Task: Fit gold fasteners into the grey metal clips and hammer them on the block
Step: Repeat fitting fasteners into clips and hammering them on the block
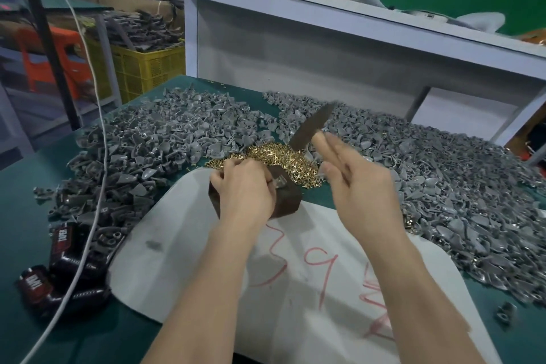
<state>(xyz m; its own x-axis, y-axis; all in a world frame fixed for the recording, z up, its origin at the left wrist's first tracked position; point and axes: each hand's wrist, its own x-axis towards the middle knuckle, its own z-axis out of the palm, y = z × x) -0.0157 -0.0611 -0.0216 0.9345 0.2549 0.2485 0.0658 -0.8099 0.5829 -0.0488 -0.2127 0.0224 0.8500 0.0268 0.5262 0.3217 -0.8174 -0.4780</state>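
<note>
Green table under grey clips; white sheet, red scrawl like 39.

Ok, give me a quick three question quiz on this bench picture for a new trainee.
1. True or false: the right hand holds the dark bar raised, clear of the block.
2. Relative to the block, the gold fastener pile lies: A) just beyond it B) nearer the person C) underneath it
3. Which of the hands holds the grey clip on the block?
Key: 1 true; 2 A; 3 the left hand.
</note>
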